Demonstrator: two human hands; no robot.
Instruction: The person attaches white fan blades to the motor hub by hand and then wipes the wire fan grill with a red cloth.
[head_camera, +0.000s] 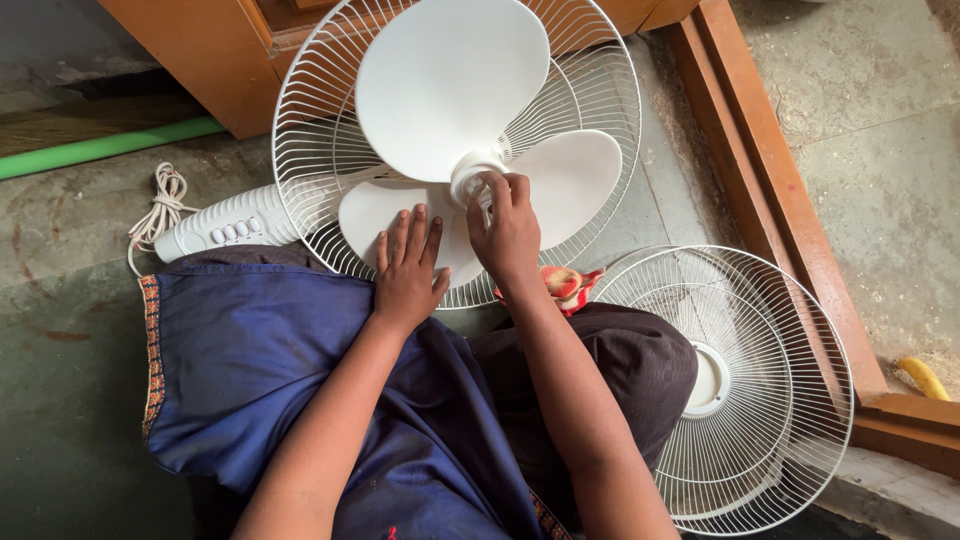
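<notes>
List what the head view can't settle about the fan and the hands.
- Hub cap, head view: right hand covers it; its grip can't be judged.
- Third blade: partly hidden under the flat left hand.
- Fan body: the person's blue garment covers the rest.
- Loose grille: bottom edge cuts it off.

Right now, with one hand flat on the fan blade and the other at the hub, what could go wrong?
1. The left hand presses flat on a thin blade; leaning hard might flex or crack it.
2. The right hand grips the hub close to the rear guard; a slip could knock knuckles into the wires.
3. The front guard lies loose beside the knee, so a shift of the leg could bend it.
</notes>
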